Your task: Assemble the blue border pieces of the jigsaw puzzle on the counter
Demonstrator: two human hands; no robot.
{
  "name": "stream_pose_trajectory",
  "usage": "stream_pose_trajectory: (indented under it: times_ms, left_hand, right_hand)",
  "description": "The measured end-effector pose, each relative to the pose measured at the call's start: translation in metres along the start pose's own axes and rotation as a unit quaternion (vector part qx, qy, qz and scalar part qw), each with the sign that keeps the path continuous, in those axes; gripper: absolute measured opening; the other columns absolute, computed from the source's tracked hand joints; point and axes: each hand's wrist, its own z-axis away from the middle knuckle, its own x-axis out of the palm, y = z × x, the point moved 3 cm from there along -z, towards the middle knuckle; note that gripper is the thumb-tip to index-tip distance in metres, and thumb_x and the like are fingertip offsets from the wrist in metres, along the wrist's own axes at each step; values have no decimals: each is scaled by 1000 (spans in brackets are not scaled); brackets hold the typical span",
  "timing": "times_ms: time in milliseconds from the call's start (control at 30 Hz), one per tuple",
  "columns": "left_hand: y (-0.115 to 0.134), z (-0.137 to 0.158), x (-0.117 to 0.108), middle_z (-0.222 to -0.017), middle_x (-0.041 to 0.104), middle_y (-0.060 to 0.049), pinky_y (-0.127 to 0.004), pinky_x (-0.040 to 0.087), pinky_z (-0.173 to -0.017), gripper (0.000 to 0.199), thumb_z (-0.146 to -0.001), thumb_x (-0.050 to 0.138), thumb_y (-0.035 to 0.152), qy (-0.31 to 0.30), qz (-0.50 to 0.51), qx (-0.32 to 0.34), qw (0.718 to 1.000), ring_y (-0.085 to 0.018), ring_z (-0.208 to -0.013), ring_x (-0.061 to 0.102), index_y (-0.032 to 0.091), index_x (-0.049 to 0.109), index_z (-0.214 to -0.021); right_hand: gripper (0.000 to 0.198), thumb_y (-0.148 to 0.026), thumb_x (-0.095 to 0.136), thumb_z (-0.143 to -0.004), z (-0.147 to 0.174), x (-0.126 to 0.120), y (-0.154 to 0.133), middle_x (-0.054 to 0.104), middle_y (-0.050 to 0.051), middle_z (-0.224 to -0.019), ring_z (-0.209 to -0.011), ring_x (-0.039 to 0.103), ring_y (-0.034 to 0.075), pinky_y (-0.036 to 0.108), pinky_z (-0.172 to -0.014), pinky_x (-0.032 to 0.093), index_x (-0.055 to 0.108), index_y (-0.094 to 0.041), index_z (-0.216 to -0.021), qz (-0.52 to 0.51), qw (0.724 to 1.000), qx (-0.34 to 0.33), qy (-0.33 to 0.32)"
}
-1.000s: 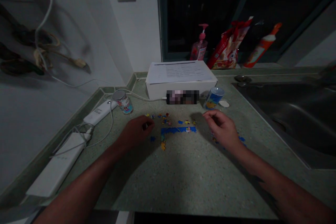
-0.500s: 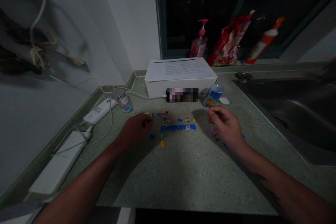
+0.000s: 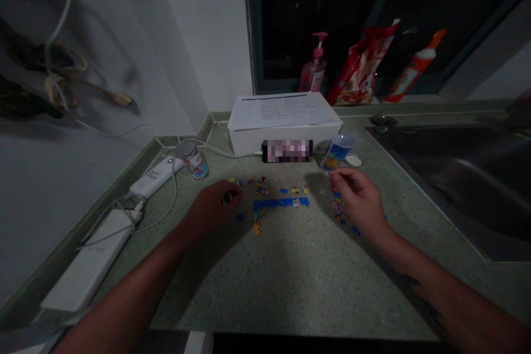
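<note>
Blue joined jigsaw pieces (image 3: 282, 203) form a corner strip on the counter, with a yellow piece (image 3: 258, 227) at its lower end. Left of the strip, my left hand (image 3: 213, 204) hovers with curled fingers meeting the thumb; what they hold, if anything, is hidden. A loose blue piece (image 3: 240, 217) lies beside that hand. My right hand (image 3: 359, 199) is pinched, thumb against forefinger, over a pile of loose pieces (image 3: 338, 211) that it partly covers. Anything at its fingertips is too small to name. More loose pieces (image 3: 294, 190) lie behind the strip.
A phone (image 3: 287, 151) leans against a white box (image 3: 286, 113). A blue can (image 3: 337, 152) and pale lid (image 3: 353, 161) stand right, another can (image 3: 192, 159) left. Power strips (image 3: 95, 260) with cables line the left side; a sink (image 3: 456, 177) is at right.
The view has shifted very slightly. Both hands hold nearly the same poses and places, and the puzzle pieces lie as before. The phone's blurred screen looks different.
</note>
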Motion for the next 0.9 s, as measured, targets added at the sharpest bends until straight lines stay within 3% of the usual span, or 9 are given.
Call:
stream_pose_trajectory:
  times_ms: [133, 267, 367, 500, 900]
  left_hand:
    - [9, 5, -1, -100, 76, -7, -37, 52, -83, 20, -102, 62, 29, -30, -17, 54, 998, -23, -85, 69, 25, 81, -103]
    - [26, 16, 4, -100, 76, -5, -33, 48, -82, 22, -106, 61, 28, -162, -22, 161, 973, -24, -93, 72, 29, 83, -106]
    - [33, 22, 11, -99, 77, -4, -32, 46, -81, 24, -111, 59, 31, -217, -11, 208, 954, -23, -92, 73, 29, 82, -108]
    - [32, 24, 21, -91, 75, -4, -31, 41, -72, 28, -113, 58, 35, -237, -19, 228, 944, -21, -82, 70, 26, 83, -105]
    - [30, 23, 20, -90, 75, -3, -32, 40, -71, 26, -111, 60, 34, -230, -8, 237, 944, -21, -82, 70, 26, 83, -101]
  right_hand:
    - [17, -42, 76, -92, 0, -1, 1, 75, 2, -83, -70, 69, 20, 35, -67, 58, 76, -26, -98, -3, 1000, 0, -1]
    - [14, -39, 75, -94, 0, -2, 1, 75, 2, -84, -71, 69, 20, 36, -67, 59, 77, -26, -99, -2, 1000, -7, -5]
    - [14, -40, 74, -95, 0, -2, 2, 75, 2, -84, -70, 68, 20, 36, -66, 59, 77, -26, -99, 0, 1000, -10, -1]
    - [14, -41, 75, -96, 0, -2, 2, 75, 3, -85, -70, 68, 21, 36, -65, 59, 77, -27, -99, 0, 1000, -20, 5]
    - [11, -37, 74, -96, 0, -3, 1, 74, 1, -82, -69, 68, 21, 36, -64, 57, 78, -28, -101, 0, 1000, -30, 3]
